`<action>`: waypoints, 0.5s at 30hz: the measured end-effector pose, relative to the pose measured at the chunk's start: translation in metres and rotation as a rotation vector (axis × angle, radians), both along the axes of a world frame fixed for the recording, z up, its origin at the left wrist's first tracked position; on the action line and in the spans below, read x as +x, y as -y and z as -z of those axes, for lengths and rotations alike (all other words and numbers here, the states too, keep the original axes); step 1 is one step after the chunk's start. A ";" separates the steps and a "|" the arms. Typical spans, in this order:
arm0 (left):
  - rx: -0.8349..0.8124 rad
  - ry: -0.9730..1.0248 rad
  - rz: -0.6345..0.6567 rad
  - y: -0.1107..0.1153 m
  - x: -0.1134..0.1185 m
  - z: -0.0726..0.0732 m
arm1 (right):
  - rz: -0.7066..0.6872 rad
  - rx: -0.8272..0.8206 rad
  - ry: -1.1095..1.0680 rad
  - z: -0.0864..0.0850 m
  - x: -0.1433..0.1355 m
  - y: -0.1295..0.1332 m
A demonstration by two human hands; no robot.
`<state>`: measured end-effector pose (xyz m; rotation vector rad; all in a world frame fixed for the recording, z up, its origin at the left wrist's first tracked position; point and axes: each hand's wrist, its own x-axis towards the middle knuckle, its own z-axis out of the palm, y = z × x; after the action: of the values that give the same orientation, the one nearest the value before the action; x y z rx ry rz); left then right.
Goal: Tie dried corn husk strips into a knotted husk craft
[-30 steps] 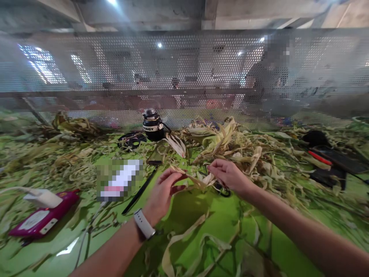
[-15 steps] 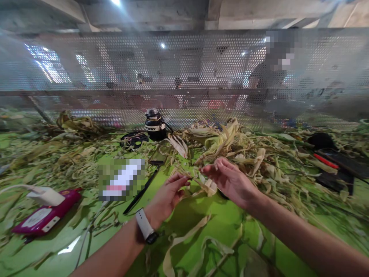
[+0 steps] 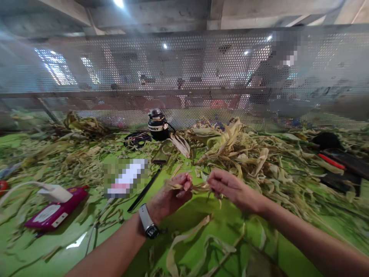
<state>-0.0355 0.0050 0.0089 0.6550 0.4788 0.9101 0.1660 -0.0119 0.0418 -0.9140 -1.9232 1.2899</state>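
My left hand [image 3: 173, 194], with a white-strapped watch [image 3: 148, 222] on its wrist, is closed on one end of a dry corn husk strip [image 3: 201, 187]. Opposite it, my right hand [image 3: 229, 188] pinches the strip's other end, so the husk spans the short gap between my fingers. Both hands are just above the green table [image 3: 198, 213]. Beyond them lies a heap of pale dry corn husks [image 3: 221, 140]. Loose curled strips [image 3: 175, 250] lie on the table in front of me.
A black lidded bottle [image 3: 158, 127] stands near the perforated metal screen [image 3: 187, 69]. To the left are a magenta power strip [image 3: 56, 211] with a white plug, a blurred-out phone-like object [image 3: 127, 179] on a cable, and a thin black rod [image 3: 145, 188]. Dark items [image 3: 343, 161] lie right; someone is behind the screen.
My right hand has moved down slightly and its fingers have closed. The left hand has turned, and the husk strip now stretches between both. The view has shifted a little.
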 end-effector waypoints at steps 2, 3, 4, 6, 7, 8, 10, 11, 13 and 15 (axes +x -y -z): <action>0.032 -0.105 0.082 0.000 -0.001 0.001 | 0.060 0.012 -0.008 -0.008 0.005 -0.001; 0.057 -0.167 0.128 0.000 -0.001 0.001 | 0.077 0.042 0.015 -0.011 0.007 -0.002; 0.084 -0.229 0.175 0.000 -0.001 0.001 | 0.086 0.088 0.055 -0.013 0.009 -0.003; 0.123 -0.334 0.229 0.001 -0.001 -0.001 | 0.091 0.198 0.164 -0.016 0.010 -0.004; 0.126 -0.373 0.236 0.002 -0.001 -0.003 | 0.093 0.241 0.205 -0.016 0.010 -0.004; 0.126 -0.399 0.227 0.003 -0.001 -0.004 | 0.096 0.266 0.225 -0.016 0.009 -0.004; 0.121 -0.398 0.189 0.005 0.000 -0.007 | 0.101 0.239 0.193 -0.017 0.008 -0.002; 0.117 -0.378 0.152 0.006 0.001 -0.008 | 0.096 0.189 0.140 -0.018 0.008 -0.001; 0.109 -0.338 0.076 0.007 0.003 -0.008 | 0.057 0.064 0.003 -0.022 0.007 0.003; 0.136 -0.343 0.021 0.008 0.006 -0.007 | 0.000 -0.023 -0.104 -0.028 0.007 0.008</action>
<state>-0.0294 -0.0026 0.0157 0.9462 0.7180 0.8180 0.1726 -0.0202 0.0693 -0.8422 -1.8320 1.3359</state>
